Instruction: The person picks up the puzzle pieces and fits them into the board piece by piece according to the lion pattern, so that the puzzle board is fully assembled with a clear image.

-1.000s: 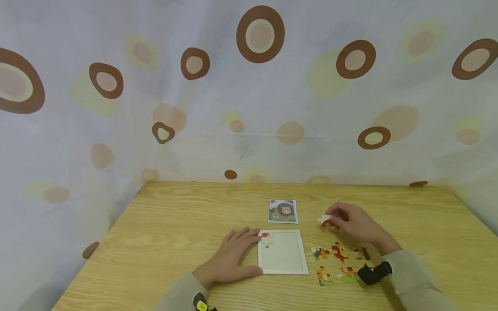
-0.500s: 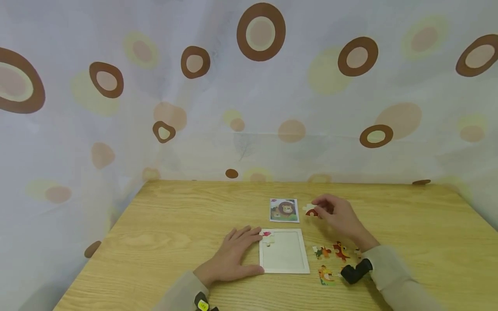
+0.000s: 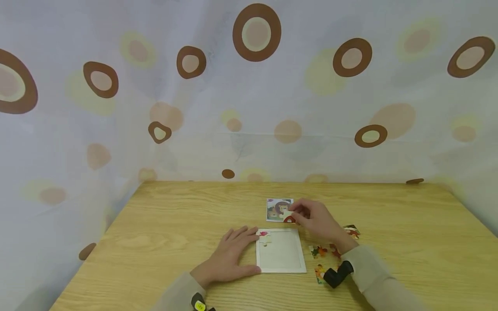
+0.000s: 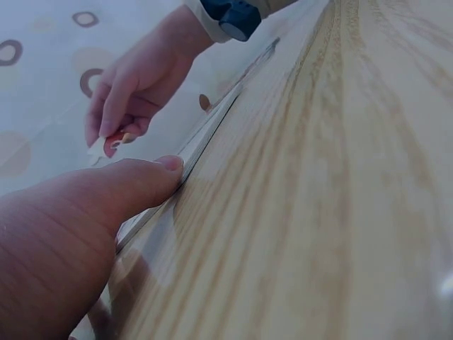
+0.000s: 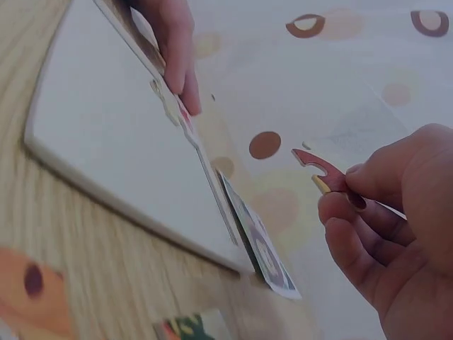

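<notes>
Between the fingers of our right hand [image 3: 320, 222], we are pinching a red-and-white piece [image 3: 289, 217], raised near the card [image 3: 273, 211] left of them. Our left hand [image 3: 227, 260] is resting with fingers spread wide, touching the frame [image 3: 282, 271] just to their right; inside it, close to those fingertips, another piece [image 3: 266, 239] is lying. Nearer us than the right fingers, more pieces [image 3: 319, 251] are lying on the desk [image 3: 186, 207].

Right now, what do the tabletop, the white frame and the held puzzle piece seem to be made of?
Tabletop: wood or wood-look laminate, perhaps slightly glossy; streaked grain shows.
White frame: perhaps painted board or plastic; looks smooth, matte, grainless.
Held puzzle piece: likely printed card or board; red face, thin edge; finish unclear.
</notes>
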{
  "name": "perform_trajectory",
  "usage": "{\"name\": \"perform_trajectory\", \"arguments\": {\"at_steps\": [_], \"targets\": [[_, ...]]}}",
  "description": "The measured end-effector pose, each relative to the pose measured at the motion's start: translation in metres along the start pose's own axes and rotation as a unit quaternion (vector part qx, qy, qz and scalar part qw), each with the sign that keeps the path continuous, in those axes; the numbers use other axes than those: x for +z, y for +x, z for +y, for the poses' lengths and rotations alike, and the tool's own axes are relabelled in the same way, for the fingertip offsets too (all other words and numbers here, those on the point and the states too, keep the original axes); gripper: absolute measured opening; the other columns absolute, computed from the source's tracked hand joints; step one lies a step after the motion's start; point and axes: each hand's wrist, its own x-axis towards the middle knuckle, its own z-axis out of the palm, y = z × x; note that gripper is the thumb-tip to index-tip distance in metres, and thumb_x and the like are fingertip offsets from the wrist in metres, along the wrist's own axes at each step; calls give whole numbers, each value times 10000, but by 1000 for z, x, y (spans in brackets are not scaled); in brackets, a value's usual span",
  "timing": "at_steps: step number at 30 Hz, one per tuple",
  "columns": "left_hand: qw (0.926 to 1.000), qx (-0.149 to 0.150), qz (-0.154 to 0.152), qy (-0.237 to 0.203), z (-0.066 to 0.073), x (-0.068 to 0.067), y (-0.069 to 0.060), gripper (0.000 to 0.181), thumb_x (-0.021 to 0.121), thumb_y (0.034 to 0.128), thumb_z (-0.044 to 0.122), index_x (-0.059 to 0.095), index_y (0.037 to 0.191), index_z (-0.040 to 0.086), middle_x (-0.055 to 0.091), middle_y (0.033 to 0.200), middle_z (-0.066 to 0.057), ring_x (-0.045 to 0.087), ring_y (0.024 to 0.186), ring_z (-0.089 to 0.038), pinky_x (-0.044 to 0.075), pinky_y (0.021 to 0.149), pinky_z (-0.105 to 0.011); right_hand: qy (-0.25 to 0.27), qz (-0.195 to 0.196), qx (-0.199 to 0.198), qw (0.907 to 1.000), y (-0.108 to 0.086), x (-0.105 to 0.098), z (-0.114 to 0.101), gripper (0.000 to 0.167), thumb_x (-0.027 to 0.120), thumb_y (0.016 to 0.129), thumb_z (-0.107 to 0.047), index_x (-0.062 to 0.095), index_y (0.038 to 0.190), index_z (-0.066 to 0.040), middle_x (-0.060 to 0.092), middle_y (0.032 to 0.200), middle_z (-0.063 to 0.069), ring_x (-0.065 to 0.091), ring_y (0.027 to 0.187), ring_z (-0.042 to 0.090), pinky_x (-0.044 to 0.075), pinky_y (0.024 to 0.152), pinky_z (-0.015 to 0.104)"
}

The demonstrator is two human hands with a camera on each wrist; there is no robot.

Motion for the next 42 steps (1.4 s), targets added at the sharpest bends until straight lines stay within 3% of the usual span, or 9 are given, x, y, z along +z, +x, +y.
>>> {"name": "perform_trajectory", "arguments": {"at_steps": [5, 9, 16, 42], "targets": [[10000, 63, -2, -16, -2, 2, 0, 735, 622, 854, 559, 434, 1437, 153, 330, 1562, -13, 251, 1449, -311, 132, 1156, -606, 18, -255, -58, 9997, 1, 13, -6, 118, 606, 935, -63, 664, 1037, -46, 655, 842, 26, 574, 647, 83, 510, 572, 232], [10000, 72, -14, 48, -3, 4, 0, 740, 617, 856, 569, 424, 1442, 159, 322, 1565, -8, 251, 1449, -308, 144, 1150, -613, -28, -445, -345, 9984, 1, 23, -7, 106, 609, 923, -31, 660, 1016, -27, 651, 815, 27, 558, 617, 49, 505, 557, 228], [10000, 50, 16, 58, -3, 3, 1, 739, 631, 848, 555, 434, 1435, 153, 331, 1561, -9, 255, 1447, -307, 142, 1154, -605, -268, -429, -349, 9981, 1, 35, -7, 67, 632, 898, -22, 668, 942, -59, 642, 786, -4, 527, 637, 8, 483, 564, 204], [9999, -87, -28, 72, -2, -1, 0, 742, 639, 841, 552, 437, 1436, 158, 325, 1564, -3, 235, 1457, -288, 124, 1174, -570, -612, -479, -374, 9963, 0, 44, -5, 64, 643, 864, -2, 660, 895, -54, 578, 720, -43, 450, 598, 2, 430, 536, 190]]}}
